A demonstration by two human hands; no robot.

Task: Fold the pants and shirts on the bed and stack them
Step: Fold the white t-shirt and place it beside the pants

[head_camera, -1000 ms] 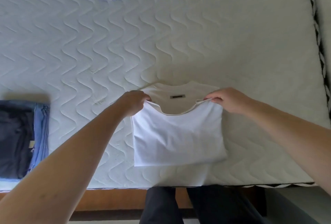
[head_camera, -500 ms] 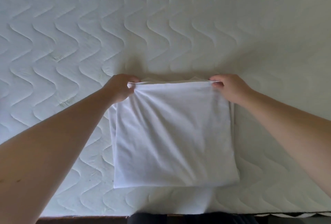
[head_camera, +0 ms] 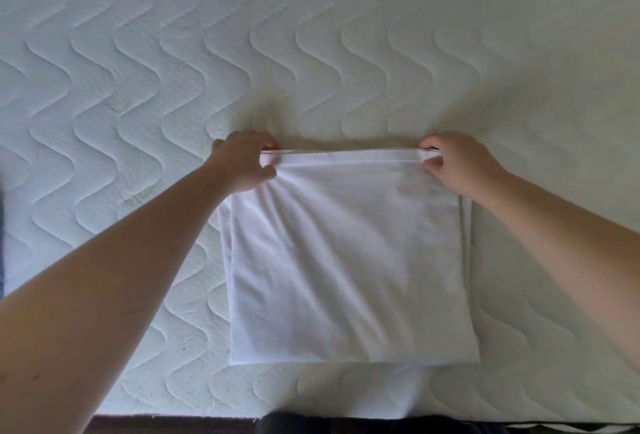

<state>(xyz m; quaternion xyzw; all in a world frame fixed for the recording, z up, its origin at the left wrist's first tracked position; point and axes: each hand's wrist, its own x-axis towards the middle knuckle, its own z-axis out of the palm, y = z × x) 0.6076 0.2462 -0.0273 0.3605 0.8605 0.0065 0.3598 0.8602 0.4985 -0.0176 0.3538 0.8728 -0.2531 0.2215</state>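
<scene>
Left hand (head_camera: 244, 165), at 10 o'clock from the cloth's centre: fingers curled over the far-left corner of the white shirt (head_camera: 349, 260), thumb beneath the hem, pinching it. Shirt lying flat on the quilted mattress (head_camera: 138, 52) near its 6 o'clock edge, folded to a rough square, top layer brought up to the far hem. Lower layers peeking out along the 9 o'clock and 3 o'clock sides, so stack not quite flush. Soft diagonal creases running from the 10 o'clock corner toward 5 o'clock. Right hand (head_camera: 457, 165), at 2 o'clock: fingers curled round the far-right corner, gripping it likewise.

Judged step: finishing the last fold, just ahead of release.

To do well:
1. Keep even tension between the 2 corners so the far hem stays straight.
2. Lower both corners together; no dropping 1 first, else skew.
3. Before letting go, nudge the top layer to sit square over the layers showing at 9 and 3 o'clock.
4. After release, sweep flat palms from 12 toward 6 o'clock to press out the diagonal creases.

Risk: thin, limp fabric likely to drag and rumple if pulled sideways.

Stack destination not in view.
</scene>
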